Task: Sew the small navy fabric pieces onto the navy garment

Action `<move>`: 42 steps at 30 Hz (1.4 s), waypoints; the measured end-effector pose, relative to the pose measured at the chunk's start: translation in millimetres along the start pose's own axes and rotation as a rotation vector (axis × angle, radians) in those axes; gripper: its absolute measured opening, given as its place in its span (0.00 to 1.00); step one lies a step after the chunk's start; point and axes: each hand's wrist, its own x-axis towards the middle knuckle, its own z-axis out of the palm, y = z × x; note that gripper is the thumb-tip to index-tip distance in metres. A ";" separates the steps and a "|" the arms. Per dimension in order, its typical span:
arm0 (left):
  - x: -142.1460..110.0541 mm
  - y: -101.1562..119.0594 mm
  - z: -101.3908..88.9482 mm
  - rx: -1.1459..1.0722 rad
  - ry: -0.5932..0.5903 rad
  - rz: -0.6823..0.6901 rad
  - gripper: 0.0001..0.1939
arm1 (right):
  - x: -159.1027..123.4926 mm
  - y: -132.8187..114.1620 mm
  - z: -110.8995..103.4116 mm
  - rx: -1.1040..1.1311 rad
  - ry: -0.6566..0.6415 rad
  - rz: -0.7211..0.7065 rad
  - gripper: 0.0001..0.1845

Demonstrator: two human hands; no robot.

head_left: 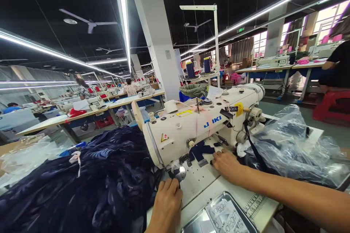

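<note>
A white JUKI sewing machine (202, 120) stands before me. My left hand (168, 196) is closed by its needle end, just in front of a shiny round metal plate (179, 173). Its fingertips are hidden, so what they hold does not show. On the machine bed, my right hand (226, 164) is closed with fingers pressed together. Beside it lie dark navy fabric pieces (201, 150); a small dark bit shows at its fingertips, too little to name. A large heap of dark navy fabric (109, 182) lies to the left of the machine.
A metal tray (253, 225) with printed labels (228, 216) sits at the table's front. Clear plastic bags (298, 145) crowd the right side. Thread cones (190, 70) stand behind the machine. Several other sewing tables and people are farther back; a red stool (332, 111) is at right.
</note>
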 end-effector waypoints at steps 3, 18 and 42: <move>-4.1 -5.4 12.9 -0.077 -0.025 0.027 0.12 | -1.0 -7.0 -3.9 -0.010 -0.042 -0.044 0.09; -25.9 2.4 -9.8 -0.177 -0.200 -0.030 0.23 | 29.2 -31.8 9.2 0.094 0.395 -0.489 0.10; -45.5 13.2 13.3 0.045 -0.069 0.028 0.17 | 52.1 -78.4 14.1 0.414 0.240 -0.446 0.09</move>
